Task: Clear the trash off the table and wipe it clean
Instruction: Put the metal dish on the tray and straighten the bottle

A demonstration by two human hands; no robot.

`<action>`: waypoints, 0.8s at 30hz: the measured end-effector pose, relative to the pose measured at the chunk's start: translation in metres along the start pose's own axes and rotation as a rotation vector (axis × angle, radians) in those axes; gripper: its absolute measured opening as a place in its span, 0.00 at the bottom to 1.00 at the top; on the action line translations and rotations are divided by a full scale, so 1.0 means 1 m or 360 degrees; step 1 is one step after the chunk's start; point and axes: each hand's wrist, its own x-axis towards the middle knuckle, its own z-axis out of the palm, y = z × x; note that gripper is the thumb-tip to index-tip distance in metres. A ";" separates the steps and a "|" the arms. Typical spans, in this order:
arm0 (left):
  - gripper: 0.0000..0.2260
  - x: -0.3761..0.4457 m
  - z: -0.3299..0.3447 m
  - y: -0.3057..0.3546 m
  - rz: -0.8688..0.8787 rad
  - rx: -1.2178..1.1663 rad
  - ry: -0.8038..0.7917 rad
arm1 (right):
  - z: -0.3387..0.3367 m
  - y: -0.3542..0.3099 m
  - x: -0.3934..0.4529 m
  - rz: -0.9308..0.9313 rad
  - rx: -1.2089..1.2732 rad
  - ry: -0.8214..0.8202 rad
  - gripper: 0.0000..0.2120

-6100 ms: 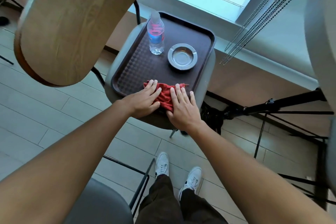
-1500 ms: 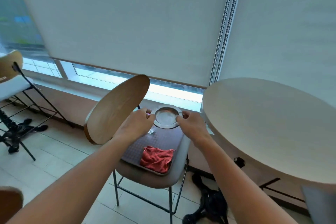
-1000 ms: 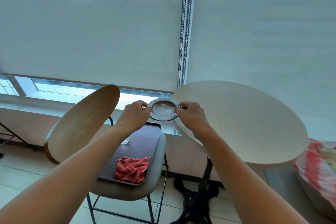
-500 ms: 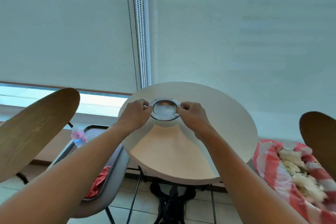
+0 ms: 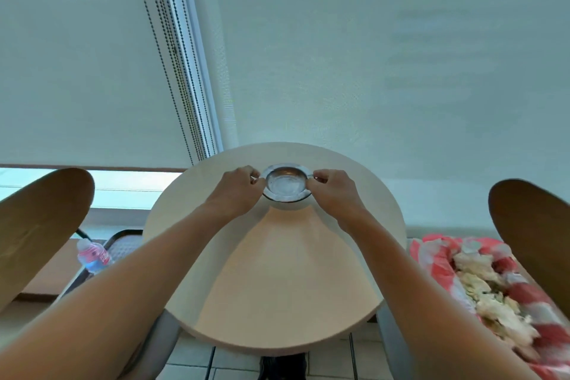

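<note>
Ashtray [image 5: 286,184] now farther over table [image 5: 277,287], between both hands [image 5: 239,191], off its edge.

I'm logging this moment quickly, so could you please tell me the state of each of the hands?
Left hand: closed, pinching the left rim of the metal ashtray.
Right hand: closed, pinching the ashtray's right rim.

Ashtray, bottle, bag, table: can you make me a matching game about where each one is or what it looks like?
Things:
1. ashtray
2. water bottle
3. red and white bag
4. round table

Descriptions:
A. on the tray on the left chair
B. held by the left hand and the right hand
C. pale top in the middle
D. full of crumpled trash, on the right

Pairs: 1-B, 2-A, 3-D, 4-C
</note>
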 end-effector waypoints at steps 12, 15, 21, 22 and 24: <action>0.16 0.089 0.021 0.013 0.0168 -0.0017 -0.0264 | -0.012 0.011 0.060 0.0075 -0.0095 0.0152 0.14; 0.16 0.103 0.028 0.013 0.0197 -0.0013 -0.0296 | -0.013 0.014 0.069 0.0064 -0.0156 0.0164 0.16; 0.15 0.114 0.036 0.006 0.0240 -0.0014 -0.0321 | -0.012 0.017 0.075 0.0071 -0.0222 0.0198 0.17; 0.15 0.114 0.037 0.006 0.0248 -0.0017 -0.0322 | -0.012 0.017 0.074 0.0083 -0.0220 0.0195 0.17; 0.15 0.116 0.038 0.004 0.0269 -0.0033 -0.0313 | -0.012 0.017 0.075 0.0097 -0.0226 0.0194 0.17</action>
